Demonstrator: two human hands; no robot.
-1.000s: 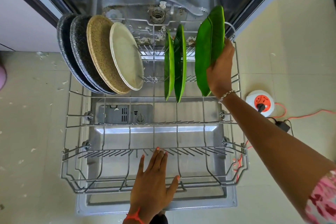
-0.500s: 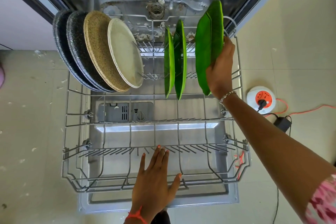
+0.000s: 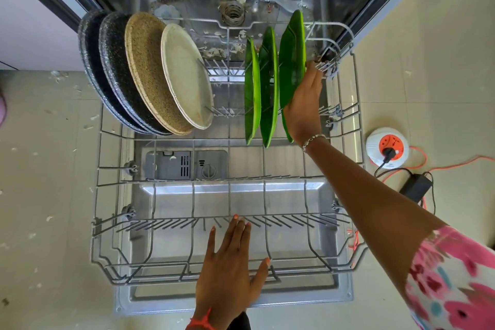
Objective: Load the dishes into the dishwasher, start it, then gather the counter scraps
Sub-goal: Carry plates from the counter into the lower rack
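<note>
**Desk:** Where is the plate?

**Field:** The third green plate [image 3: 292, 56] stands on edge at the far right of the dishwasher rack [image 3: 160, 180]. Its long axis runs near to far, and it sits just right of two matching green plates [image 3: 253, 88]. The right hand [image 3: 302, 104] has its grip clenched on the plate's near right edge.

**Desk:** And the other hand?

**Field:** The left hand [image 3: 230, 262] lies flat over the rack's near rail, fingers straight and grip released, well apart from the plate.

**Desk:** What else is loaded?

**Field:** Four round plates lean in the far left slots: two dark speckled [image 3: 92, 61], one tan [image 3: 147, 69], one cream [image 3: 187, 75]. By my reading, the right hand need only let go once the plate settles between the tines.
</note>
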